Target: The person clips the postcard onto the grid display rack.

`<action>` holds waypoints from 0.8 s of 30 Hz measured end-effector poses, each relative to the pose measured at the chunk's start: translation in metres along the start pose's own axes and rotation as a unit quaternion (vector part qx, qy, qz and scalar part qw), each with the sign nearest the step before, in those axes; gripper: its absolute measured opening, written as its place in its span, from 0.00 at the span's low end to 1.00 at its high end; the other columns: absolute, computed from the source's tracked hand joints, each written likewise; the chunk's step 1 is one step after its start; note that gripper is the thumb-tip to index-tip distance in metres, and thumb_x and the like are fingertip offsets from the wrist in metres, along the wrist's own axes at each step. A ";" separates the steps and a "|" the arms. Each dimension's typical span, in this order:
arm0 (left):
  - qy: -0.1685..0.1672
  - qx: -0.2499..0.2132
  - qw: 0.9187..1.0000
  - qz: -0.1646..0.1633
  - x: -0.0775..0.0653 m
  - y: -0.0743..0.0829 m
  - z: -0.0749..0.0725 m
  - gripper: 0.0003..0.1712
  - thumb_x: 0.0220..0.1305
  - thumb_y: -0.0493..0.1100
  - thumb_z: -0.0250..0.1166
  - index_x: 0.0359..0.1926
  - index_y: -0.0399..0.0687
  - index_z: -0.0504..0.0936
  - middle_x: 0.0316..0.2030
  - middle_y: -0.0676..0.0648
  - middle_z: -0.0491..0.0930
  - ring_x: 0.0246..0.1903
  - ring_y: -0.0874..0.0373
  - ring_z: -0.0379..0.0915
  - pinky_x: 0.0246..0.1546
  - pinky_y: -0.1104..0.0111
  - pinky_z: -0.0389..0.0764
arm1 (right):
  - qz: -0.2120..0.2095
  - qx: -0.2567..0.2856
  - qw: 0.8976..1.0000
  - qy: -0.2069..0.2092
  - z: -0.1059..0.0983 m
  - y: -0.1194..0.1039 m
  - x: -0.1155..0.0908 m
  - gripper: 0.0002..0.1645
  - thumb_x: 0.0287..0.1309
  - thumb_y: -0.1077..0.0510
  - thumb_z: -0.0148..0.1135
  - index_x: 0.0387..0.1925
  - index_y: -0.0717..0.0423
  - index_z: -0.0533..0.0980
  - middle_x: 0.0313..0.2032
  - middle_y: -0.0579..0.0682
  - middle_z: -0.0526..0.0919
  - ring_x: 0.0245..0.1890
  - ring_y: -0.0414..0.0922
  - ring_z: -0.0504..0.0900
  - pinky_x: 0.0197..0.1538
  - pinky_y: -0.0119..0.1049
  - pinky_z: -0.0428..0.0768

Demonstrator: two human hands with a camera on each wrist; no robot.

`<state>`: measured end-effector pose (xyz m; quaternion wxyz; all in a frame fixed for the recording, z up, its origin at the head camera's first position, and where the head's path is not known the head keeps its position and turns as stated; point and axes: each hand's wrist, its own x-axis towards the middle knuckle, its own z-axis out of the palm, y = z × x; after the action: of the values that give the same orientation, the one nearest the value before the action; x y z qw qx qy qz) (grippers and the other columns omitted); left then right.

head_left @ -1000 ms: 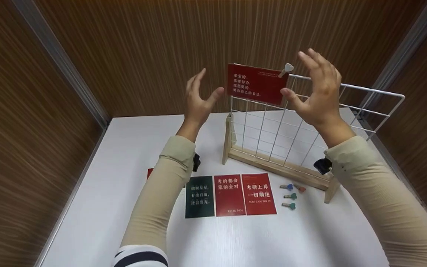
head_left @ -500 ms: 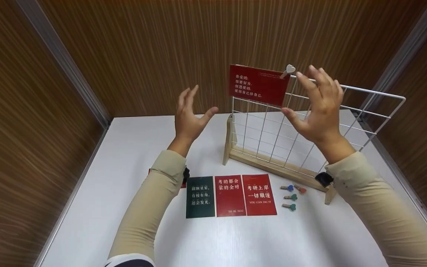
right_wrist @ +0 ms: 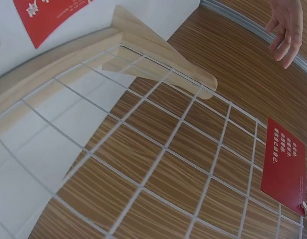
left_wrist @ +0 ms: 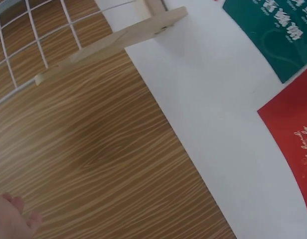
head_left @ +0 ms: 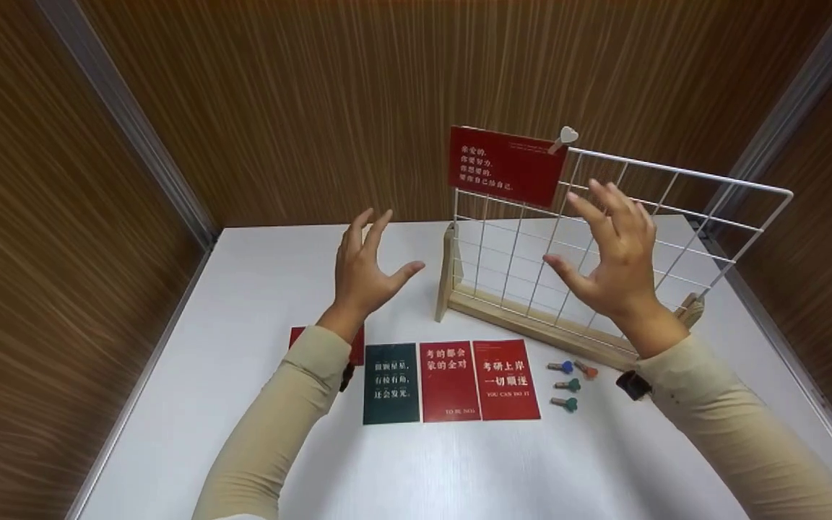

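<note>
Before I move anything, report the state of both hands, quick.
Left hand: open, holding nothing.
Right hand: open, holding nothing.

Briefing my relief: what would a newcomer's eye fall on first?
Probably the red rectangular card with white lettering, pegged by a white heart-topped wooden clip at the upper left of the white wire grid. Next, the person's empty left hand beside the grid and empty right hand in front of it.

A white tabletop (head_left: 416,469) is stretching out in front of a brown wood-grain back panel (head_left: 293,108), a left side panel (head_left: 40,253) and a right side panel (head_left: 831,231) are flanking it in similar grain, and grey metal strips (head_left: 128,123) are running down both back corners.
</note>
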<state>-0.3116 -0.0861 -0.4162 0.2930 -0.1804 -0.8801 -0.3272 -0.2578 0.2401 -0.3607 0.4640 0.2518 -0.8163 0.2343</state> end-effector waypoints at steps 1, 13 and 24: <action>-0.004 0.006 1.000 0.001 -0.004 -0.002 0.000 0.50 0.49 0.65 0.69 0.69 0.50 0.65 0.66 0.39 0.58 0.66 0.48 0.53 0.63 0.51 0.58 | 0.002 0.002 1.000 -0.007 0.001 0.000 -0.004 0.41 0.54 0.31 0.58 0.61 0.51 0.70 0.64 0.58 0.67 0.65 0.58 0.60 0.65 0.58 0.50; -0.046 0.032 0.998 -0.034 -0.045 -0.026 0.000 0.49 0.50 0.67 0.67 0.69 0.51 0.64 0.67 0.41 0.57 0.66 0.48 0.53 0.63 0.50 0.58 | 0.033 0.015 0.997 -0.074 0.007 0.004 -0.051 0.42 0.56 0.29 0.54 0.62 0.52 0.69 0.63 0.58 0.67 0.64 0.58 0.62 0.61 0.59 0.57; -0.078 0.046 0.993 -0.079 -0.071 -0.048 -0.002 0.49 0.49 0.66 0.68 0.69 0.53 0.64 0.67 0.40 0.58 0.66 0.48 0.53 0.63 0.48 0.60 | 0.066 0.023 0.989 -0.133 0.007 0.014 -0.092 0.42 0.47 0.46 0.71 0.63 0.53 0.68 0.61 0.57 0.69 0.60 0.59 0.66 0.58 0.61 0.60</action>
<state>-0.2813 -0.1312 -0.4827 0.2048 -0.1211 -0.9259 -0.2933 -0.2310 0.2641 -0.4466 0.3287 0.2368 -0.8802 0.2473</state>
